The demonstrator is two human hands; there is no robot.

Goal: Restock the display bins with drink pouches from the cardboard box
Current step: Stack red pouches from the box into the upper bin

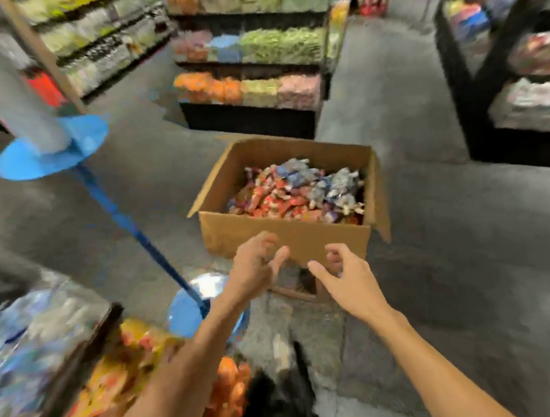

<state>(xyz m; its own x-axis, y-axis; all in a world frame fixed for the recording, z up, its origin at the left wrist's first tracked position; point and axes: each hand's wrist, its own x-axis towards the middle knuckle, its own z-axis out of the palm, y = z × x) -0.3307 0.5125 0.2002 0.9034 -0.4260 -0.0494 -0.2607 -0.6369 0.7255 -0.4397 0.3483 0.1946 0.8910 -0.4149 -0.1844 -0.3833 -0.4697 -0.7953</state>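
An open cardboard box (256, 233) stands on the grey floor in the middle of the view, holding a heap of red, blue and silver drink pouches (295, 190). Both my arms reach toward its near wall. My left hand (255, 266) hovers just in front of the box with loosely curled fingers and holds nothing. My right hand (346, 275) is beside it, fingers spread and relaxed, also holding nothing. At the lower left are display bins (114, 365) with yellow, orange and silvery-blue packs. The frame is blurred by motion.
A grey pillar with a blue base (52, 148) stands at the left, and a blue strap (125, 221) runs from it to a blue stand (192, 308). Stocked shelves (249, 87) rise behind the box, black shelving (509, 88) at the right. Something dark (284, 403) lies below my arms.
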